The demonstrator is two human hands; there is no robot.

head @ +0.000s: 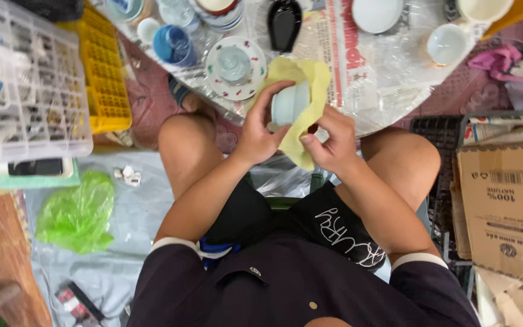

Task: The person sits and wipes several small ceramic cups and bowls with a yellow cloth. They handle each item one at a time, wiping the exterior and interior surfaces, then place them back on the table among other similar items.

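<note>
Yellow cloth (305, 115) was wrapped round the pale blue cup (288, 104) above my knees, so my left hand (260, 134) gripped the cup tight while my right hand (328, 142) pinched the cloth, best rubbed slowly.

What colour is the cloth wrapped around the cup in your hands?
Pale yellow cloth, around a light blue cup; head view.

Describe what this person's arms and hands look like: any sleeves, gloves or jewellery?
Both hands, left hand and right hand, are bare: no gloves, rings or watch visible. The forearms are uncovered. Short dark navy sleeves end above the elbows with a white cuff band.
</note>
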